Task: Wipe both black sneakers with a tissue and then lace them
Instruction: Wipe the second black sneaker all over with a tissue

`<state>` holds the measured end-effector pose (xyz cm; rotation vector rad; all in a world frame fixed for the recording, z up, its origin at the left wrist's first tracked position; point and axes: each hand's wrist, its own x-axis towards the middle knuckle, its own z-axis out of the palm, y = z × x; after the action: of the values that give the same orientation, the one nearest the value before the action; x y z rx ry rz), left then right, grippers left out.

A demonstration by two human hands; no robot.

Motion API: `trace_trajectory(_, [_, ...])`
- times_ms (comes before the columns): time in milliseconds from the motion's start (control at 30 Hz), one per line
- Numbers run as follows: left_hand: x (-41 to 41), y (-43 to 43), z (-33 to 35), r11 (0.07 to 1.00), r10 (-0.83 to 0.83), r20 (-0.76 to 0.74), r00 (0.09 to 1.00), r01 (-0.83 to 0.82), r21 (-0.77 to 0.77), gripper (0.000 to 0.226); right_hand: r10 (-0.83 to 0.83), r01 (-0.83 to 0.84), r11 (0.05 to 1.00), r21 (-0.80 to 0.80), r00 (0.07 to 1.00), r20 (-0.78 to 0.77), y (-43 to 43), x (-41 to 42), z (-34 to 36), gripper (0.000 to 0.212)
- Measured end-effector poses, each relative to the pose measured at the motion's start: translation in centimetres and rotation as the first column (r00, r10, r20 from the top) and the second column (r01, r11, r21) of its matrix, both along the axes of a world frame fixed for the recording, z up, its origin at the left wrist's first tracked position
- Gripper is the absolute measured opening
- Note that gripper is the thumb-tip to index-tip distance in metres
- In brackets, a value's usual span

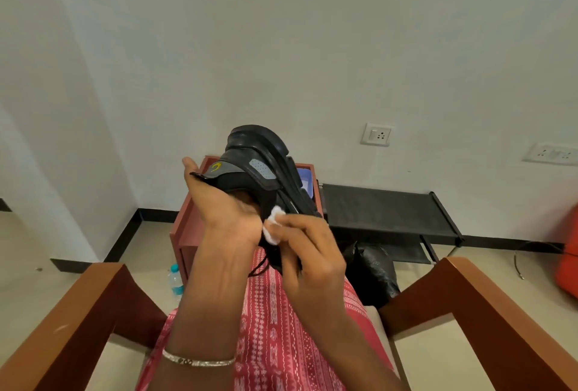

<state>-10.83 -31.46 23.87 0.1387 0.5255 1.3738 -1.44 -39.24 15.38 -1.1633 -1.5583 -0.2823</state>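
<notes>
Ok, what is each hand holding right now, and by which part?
The left hand holds the black sneaker at its opening, fingers tucked inside by the tongue. The right hand pinches a wadded white tissue against the sneaker's side.

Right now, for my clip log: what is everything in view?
sneaker: one, black, held up at centre
tissue: one, white, against the sneaker
side table: one, reddish, behind the sneaker
tub: one, blue, on the side table
rack: one, black, by the wall
bag: one, black, on the floor
bottle: one, clear, on the floor
sockets: two, white, on the wall
armrests: two, brown, either side
left hand: holds the sneaker
right hand: pinches the tissue
</notes>
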Motion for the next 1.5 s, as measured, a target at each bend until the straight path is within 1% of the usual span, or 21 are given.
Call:
trace_trajectory(67, [-0.1,0.2,-0.1,1.0,0.01,0.02,1.0,-0.01,-0.003,0.072,-0.017,0.017,1.0,-0.016,1.0,0.004,-0.4,-0.1,-0.9,0.019])
trace_trajectory(167, [-0.1,0.4,-0.3,1.0,-0.007,0.036,0.999,0.007,-0.008,0.07,-0.038,0.038,0.999,0.004,0.999,-0.035,0.1,-0.3,0.2,0.021])
trace_trajectory(267, [0.0,0.3,-0.3,0.999,-0.037,0.038,0.999,0.037,-0.003,0.076,-0.022,0.024,0.999,0.032,0.998,-0.055,0.8,-0.3,1.5,0.023])
trace_trajectory(400, [-0.3,0.5,-0.4,1.0,0.007,0.062,0.998,-0.006,-0.014,0.074,0.01,-0.009,0.999,0.035,1.0,-0.016,0.7,-0.1,0.3,0.028])
trace_trajectory(500, [-0.5,0.7,-0.5,0.999,0.024,0.068,0.997,-0.022,-0.026,0.071,-0.005,0.005,1.0,0.007,1.0,0.02,0.7,0.8,-0.7,0.028])
trace_trajectory(567, [-0.3,0.7,-0.2,1.0,0.025,0.061,0.998,-0.024,-0.017,0.068,-0.012,0.012,1.0,0.003,1.0,0.018,1.2,1.4,0.1,0.026])
trace_trajectory(700, [1.0,-0.4,0.4,1.0,-0.002,0.032,0.999,0.002,0.003,0.067,-0.021,0.024,0.999,0.039,0.998,-0.063,3.0,1.5,3.6,0.026])
trace_trajectory(800, [1.7,-1.1,0.3,0.999,-0.03,0.015,0.999,0.029,0.013,0.065,-0.025,0.028,0.998,0.054,0.998,-0.064,4.0,1.5,4.8,0.028])
trace_trajectory(900, [1.3,-0.8,0.5,1.0,-0.007,0.013,1.0,0.007,0.01,0.062,-0.038,0.04,0.998,0.054,0.999,-0.037,3.4,2.3,3.1,0.03])
trace_trajectory(1000, [0.7,-0.2,0.2,1.0,0.018,0.018,1.0,-0.018,0.023,0.061,-0.076,0.075,0.997,-0.012,0.997,-0.024,2.3,3.8,0.0,0.029])
trace_trajectory(1067, [0.6,0.1,0.0,0.999,0.02,0.021,1.0,-0.021,0.028,0.061,-0.097,0.097,0.994,-0.042,0.995,-0.009,2.1,4.3,-0.5,0.029])
trace_trajectory(1200, [1.6,-0.7,0.5,1.0,-0.018,0.039,0.999,0.016,0.026,0.059,-0.115,0.115,0.993,0.027,0.993,-0.017,3.7,4.1,3.0,0.027])
trace_trajectory(1333, [2.6,-1.3,0.6,0.996,-0.043,0.03,0.999,0.04,0.083,0.059,-0.132,0.134,0.982,0.13,0.991,-0.027,5.0,3.6,6.4,0.027])
trace_trajectory(1433, [2.0,-1.2,0.8,0.995,-0.041,0.016,0.999,0.039,0.089,0.055,-0.09,0.089,0.988,0.129,0.996,0.005,4.6,3.9,4.7,0.026])
trace_trajectory(1500, [1.2,-0.8,0.6,0.996,-0.011,0.006,1.0,0.011,0.089,0.051,-0.081,0.079,0.994,0.075,0.997,0.019,3.8,4.7,1.9,0.025])
